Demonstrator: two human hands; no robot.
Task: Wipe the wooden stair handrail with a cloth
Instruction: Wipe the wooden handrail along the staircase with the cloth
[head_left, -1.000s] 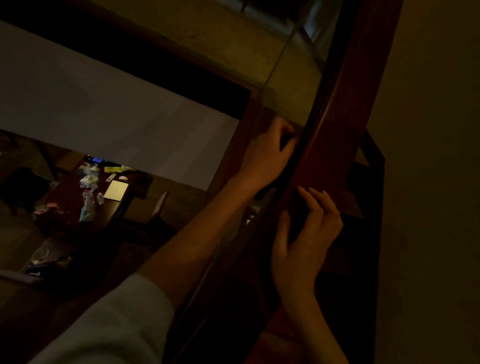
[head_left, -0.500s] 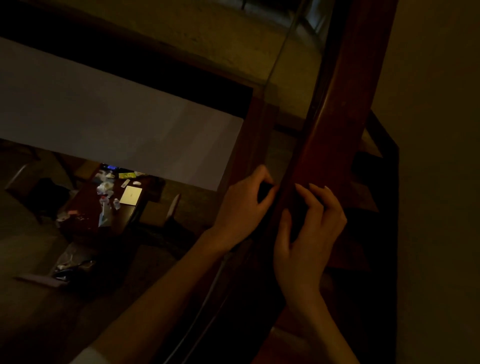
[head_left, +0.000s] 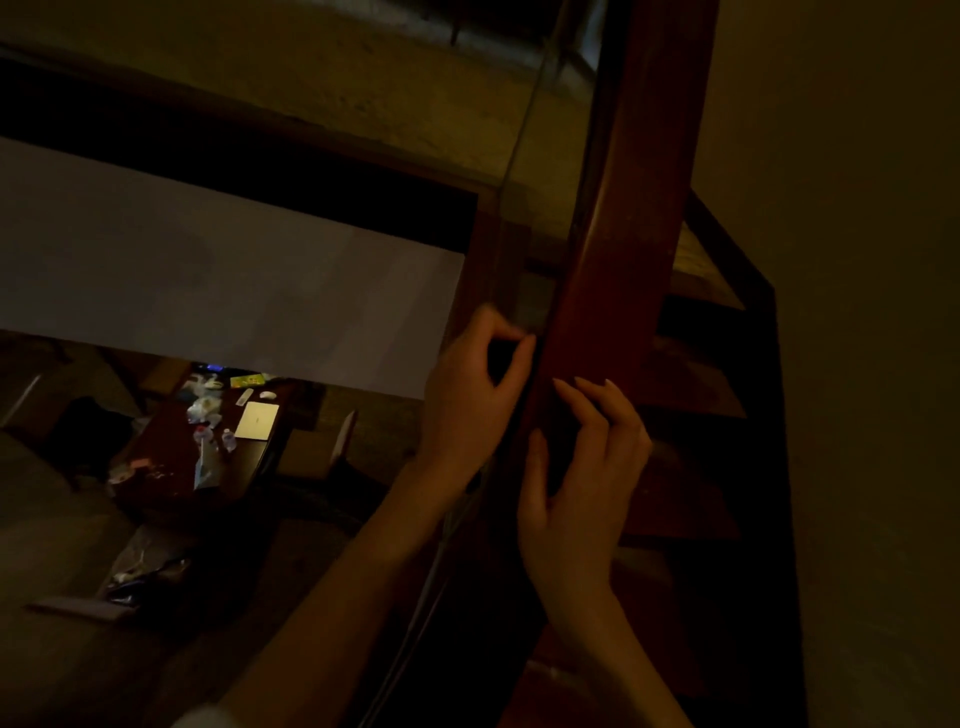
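The wooden handrail (head_left: 623, 291) ran from the top of the frame down through the centre. At its left edge, the left hand (head_left: 470, 400) pinched a dark cloth (head_left: 501, 358). Just below, the right hand (head_left: 576, 488) rested bent fingers on the rail; whether it gripped anything could not be told. A cluttered surface (head_left: 166, 467) lay lower left.

Handrail (head_left: 623, 260) is reddish wood, smooth with a dull sheen; wall (head_left: 857, 312) looks matt.
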